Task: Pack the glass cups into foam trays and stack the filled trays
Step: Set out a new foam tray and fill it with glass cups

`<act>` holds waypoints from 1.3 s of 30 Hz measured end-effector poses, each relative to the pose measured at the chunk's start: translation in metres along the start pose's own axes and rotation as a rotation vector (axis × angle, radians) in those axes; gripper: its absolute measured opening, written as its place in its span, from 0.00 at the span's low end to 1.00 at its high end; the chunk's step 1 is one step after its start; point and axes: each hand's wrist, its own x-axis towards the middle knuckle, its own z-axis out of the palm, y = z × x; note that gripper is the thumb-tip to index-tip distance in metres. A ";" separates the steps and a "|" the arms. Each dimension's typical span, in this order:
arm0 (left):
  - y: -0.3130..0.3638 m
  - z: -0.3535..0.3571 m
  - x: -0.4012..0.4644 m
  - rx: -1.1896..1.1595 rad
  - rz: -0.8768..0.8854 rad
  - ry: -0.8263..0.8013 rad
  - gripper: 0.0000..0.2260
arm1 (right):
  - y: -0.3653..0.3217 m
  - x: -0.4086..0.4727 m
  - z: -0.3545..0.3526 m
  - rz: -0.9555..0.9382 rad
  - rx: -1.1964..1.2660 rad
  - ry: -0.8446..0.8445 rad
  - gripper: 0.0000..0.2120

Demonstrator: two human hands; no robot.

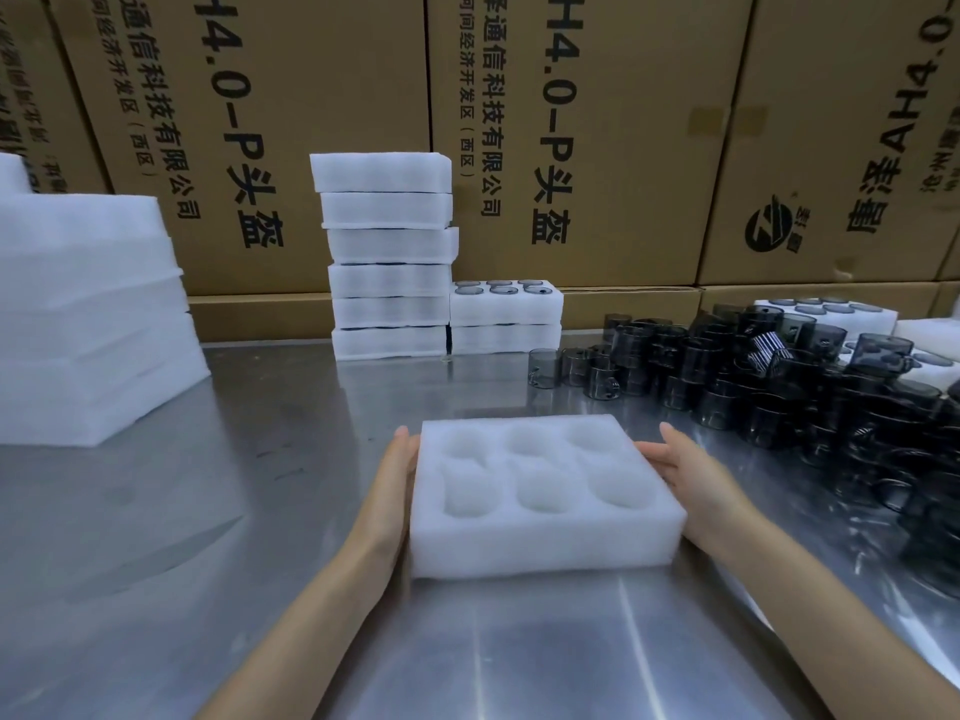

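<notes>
We see an empty six-well tray (540, 498) on the steel table (260, 511), our left hand (392, 491) and right hand (691, 475) pressed flat, fingers straight, against its sides. Dark cups (779, 376) are heaped to the right; filled stacks (389, 257) stand behind.

White foam tray (540, 504) is sitting on silver table (260, 511); cups (779, 387) are showing smoky grey; boxes (597, 148) are showing brown with black print.

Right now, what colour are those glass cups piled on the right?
The glass cups are a dark smoky grey, see-through, shown in the head view.
</notes>
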 end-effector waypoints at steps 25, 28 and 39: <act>0.003 0.010 0.005 0.117 0.168 0.254 0.10 | -0.079 0.134 0.038 -0.372 -1.337 0.369 0.22; 0.002 0.010 0.005 0.112 0.158 0.257 0.11 | -0.078 0.135 0.038 -0.403 -1.405 0.428 0.19; 0.000 0.008 0.006 0.148 0.148 0.241 0.10 | -0.074 0.105 0.038 -0.611 -1.238 0.517 0.06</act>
